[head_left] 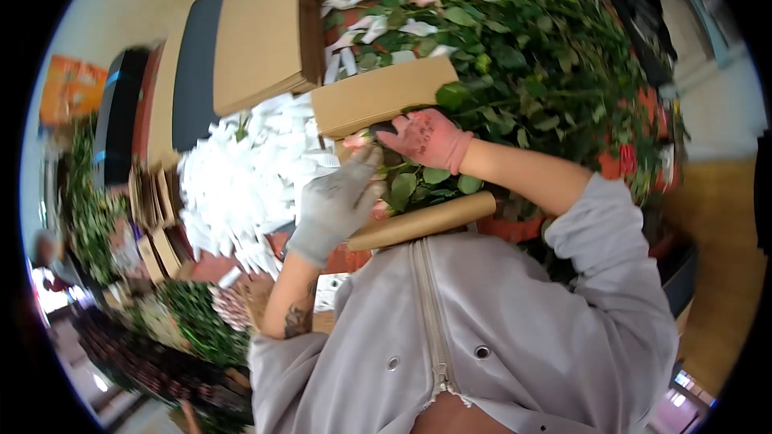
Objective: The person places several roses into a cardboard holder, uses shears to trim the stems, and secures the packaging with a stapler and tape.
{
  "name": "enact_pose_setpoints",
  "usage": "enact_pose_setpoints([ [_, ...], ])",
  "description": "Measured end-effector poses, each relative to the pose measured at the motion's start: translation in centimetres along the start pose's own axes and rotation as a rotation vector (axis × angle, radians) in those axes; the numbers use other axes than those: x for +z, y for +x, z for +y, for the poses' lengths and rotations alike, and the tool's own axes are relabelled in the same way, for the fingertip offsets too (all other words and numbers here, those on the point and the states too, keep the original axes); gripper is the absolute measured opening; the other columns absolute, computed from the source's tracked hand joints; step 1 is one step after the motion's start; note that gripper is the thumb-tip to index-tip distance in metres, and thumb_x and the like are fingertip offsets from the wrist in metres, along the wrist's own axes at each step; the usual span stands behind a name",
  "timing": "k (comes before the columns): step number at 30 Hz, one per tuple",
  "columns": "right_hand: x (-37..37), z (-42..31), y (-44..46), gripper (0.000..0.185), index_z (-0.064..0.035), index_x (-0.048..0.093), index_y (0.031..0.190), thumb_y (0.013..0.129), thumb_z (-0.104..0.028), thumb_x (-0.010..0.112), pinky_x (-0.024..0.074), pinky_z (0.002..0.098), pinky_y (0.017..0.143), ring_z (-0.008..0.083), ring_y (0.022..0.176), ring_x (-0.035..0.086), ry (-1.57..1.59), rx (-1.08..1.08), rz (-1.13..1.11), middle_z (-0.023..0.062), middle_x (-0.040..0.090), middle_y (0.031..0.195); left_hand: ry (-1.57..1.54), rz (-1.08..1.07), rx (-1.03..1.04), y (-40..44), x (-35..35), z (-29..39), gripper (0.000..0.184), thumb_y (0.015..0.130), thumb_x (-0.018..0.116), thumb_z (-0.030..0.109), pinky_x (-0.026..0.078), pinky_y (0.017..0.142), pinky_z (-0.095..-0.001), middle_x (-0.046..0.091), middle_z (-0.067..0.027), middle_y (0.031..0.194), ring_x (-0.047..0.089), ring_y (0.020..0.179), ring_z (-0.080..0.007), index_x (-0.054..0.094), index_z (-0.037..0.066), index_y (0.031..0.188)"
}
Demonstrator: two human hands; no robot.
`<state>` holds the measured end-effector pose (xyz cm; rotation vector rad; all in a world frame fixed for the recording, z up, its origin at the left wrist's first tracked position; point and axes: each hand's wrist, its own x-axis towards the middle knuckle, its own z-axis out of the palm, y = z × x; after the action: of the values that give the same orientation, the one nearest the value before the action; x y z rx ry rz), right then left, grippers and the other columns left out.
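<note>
A pink rose (358,139) lies between our left hand (336,199), fingers bent, and curled right hand (426,140); whether either grips it, we cannot tell. Kraft cardboard (426,222) stands unclosed; leafy stems (531,56) remain piled.

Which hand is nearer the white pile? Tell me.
Left. The left hand is beside the white pile; the right hand is farther off, by the green leaves.
</note>
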<state>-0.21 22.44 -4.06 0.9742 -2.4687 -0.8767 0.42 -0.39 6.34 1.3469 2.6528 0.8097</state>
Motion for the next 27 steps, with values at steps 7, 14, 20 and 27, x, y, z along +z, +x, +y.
enact_pose_setpoints([
  [7,-5.0,2.8,-0.1,0.032,-0.0128,0.058,0.109,0.079,-0.011,0.048,0.0454,0.0316,0.063,0.0216,0.074,0.06,0.611,0.188,-0.111,0.0075,0.061,0.083,-0.376,0.069,-0.221,-2.4,1.8,-4.5,0.045,0.078,0.063,0.019,0.047,0.084,-0.0358,0.054,-0.0147,0.123,0.06,0.095,-0.0293,0.055,0.013,0.122],
  [14,-10.5,4.0,-0.6,0.031,-0.0144,0.061,0.102,0.075,-0.027,0.061,0.044,0.035,0.082,0.025,0.096,0.054,0.65,0.232,-0.115,0.0111,0.056,0.108,-0.125,0.075,-0.269,-3.4,4.0,-6.4,0.059,0.069,0.068,0.03,0.037,0.097,-0.0434,0.039,-0.0186,0.136,0.045,0.116,-0.037,0.052,0.013,0.124],
  [20,-9.0,2.3,-1.5,0.04,-0.017,0.056,0.111,0.078,-0.04,0.057,0.0378,0.034,0.09,0.0214,0.105,0.049,0.707,0.217,-0.282,0.0083,0.051,0.116,-0.345,-0.014,-0.209,-3.5,4.9,-8.5,0.071,0.066,0.07,0.033,0.033,0.101,-0.0429,0.031,-0.0199,0.141,0.04,0.121,-0.038,0.046,0.016,0.131],
  [27,-8.9,1.6,-1.6,0.042,-0.0167,0.056,0.112,0.077,-0.039,0.058,0.0405,0.0348,0.087,0.0224,0.101,0.053,0.776,0.291,-0.288,0.0097,0.053,0.115,-0.345,-0.035,-0.236,-3.7,5.1,-8.2,0.085,0.061,0.078,0.029,0.033,0.102,-0.0427,0.029,-0.0215,0.142,0.037,0.123,-0.0403,0.042,0.017,0.136],
])
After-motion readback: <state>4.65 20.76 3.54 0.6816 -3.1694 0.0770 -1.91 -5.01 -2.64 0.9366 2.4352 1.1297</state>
